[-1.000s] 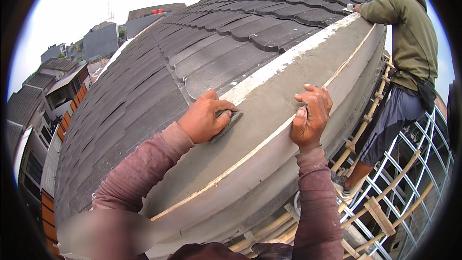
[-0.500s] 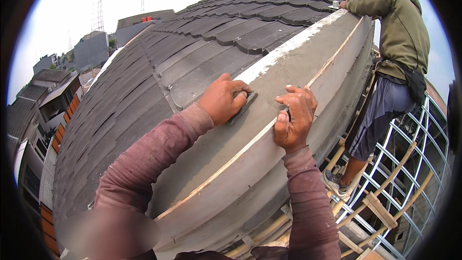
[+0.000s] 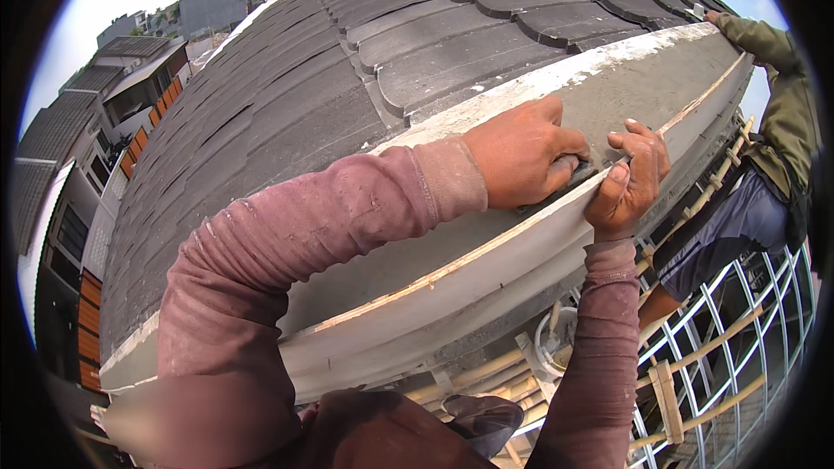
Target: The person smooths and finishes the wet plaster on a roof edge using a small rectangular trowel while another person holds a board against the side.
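Note:
My left hand [image 3: 532, 152] is closed around a small dark trowel [image 3: 585, 174], mostly hidden under the fingers. Its flat face lies against the grey cement strip [image 3: 647, 91] along the roof edge. Just to the right, my right hand [image 3: 632, 175] grips the upper edge of a long pale board [image 3: 452, 288], fingers curled over the top and thumb on the outer face. This board borders the cement on its outer side, its top edge raw and light brown. Smooth grey cement also shows below my left forearm.
Dark roof tiles [image 3: 469, 22] rise beyond the cement, bordered by a whitish band [image 3: 539, 82]. A co-worker [image 3: 790, 135] in a green top stands at the right, one hand at the far end. Below are a bucket [image 3: 556, 337], bamboo poles [image 3: 486, 373] and a metal lattice [image 3: 738, 330].
My left hand and the trowel have slid rightward along the cement, close to the board. My right hand still grips the board. The view has turned, and a bucket has come into sight below.

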A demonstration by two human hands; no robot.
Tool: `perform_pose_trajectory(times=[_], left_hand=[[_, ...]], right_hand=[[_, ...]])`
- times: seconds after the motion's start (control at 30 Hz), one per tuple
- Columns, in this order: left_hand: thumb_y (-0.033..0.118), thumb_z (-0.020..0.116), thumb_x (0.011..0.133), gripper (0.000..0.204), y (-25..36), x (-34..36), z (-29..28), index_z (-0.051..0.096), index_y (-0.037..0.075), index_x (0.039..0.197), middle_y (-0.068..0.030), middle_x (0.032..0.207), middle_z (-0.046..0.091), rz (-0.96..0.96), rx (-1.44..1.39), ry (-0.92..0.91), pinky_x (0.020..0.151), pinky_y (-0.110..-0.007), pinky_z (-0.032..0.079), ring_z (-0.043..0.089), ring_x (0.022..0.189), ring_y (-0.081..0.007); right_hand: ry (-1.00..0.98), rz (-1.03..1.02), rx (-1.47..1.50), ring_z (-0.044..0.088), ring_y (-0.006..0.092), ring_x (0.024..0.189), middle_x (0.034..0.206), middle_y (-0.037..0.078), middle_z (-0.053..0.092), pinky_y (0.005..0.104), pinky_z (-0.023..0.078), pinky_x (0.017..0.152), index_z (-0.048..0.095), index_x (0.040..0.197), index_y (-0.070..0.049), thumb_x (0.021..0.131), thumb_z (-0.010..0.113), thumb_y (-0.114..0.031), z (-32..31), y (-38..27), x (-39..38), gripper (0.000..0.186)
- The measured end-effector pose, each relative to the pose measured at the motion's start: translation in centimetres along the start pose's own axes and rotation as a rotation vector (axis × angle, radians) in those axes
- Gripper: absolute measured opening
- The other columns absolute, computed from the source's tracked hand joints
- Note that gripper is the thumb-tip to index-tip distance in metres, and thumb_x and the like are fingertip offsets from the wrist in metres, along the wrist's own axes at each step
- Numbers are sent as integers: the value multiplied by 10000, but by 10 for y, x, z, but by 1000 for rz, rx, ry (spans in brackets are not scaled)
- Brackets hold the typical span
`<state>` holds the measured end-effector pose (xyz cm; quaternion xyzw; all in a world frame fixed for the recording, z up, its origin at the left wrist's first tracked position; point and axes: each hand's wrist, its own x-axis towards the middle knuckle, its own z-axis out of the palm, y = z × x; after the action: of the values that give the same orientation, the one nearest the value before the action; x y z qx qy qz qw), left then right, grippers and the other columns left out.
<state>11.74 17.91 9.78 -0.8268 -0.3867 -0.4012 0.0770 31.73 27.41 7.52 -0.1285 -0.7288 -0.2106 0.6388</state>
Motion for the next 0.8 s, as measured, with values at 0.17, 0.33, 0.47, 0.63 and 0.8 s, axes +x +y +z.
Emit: perform_pose_trajectory(times=[0.17,0.33,0.47,0.63,0.8], left_hand=[[147,751,941,344,24,-119,-53,749,150,1285,-130,987,541,-246,101,-83,799,-398,517,576,887,-280],[4,711,892,428,72,-305,-129,765,149,1291,-96,1023,511,-732,234,-167,824,-366,512,553,902,-244],[21,676,902,397,70,-329,-133,766,120,1276,-102,1016,504,-770,239,-71,817,-349,501,556,902,-241],[137,716,957,287,-5,-178,-66,777,156,1237,-100,1017,527,-310,93,2,802,-389,519,564,903,-245],[162,737,935,282,-16,-103,-33,780,136,1212,-144,991,559,-90,62,87,834,-422,526,588,919,-309]], right_hand=[[-37,-13,4,665,328,1208,1017,87,698,537,347,1201,692,1028,-65,1011,440,-356,-3,2,0,385],[-109,6,3,660,333,1223,1034,90,694,540,350,1202,686,1034,-61,1022,469,-329,-11,-1,0,345],[-107,6,3,657,336,1226,1040,97,696,544,347,1205,684,1034,-54,1018,473,-312,-9,-5,6,334],[-88,39,-14,653,349,1229,1072,134,704,525,370,1180,689,1045,-34,1005,449,-281,-7,5,-3,347],[-86,19,50,651,366,1227,1122,170,707,506,429,1120,689,1078,12,1013,414,-239,0,14,-3,378]])
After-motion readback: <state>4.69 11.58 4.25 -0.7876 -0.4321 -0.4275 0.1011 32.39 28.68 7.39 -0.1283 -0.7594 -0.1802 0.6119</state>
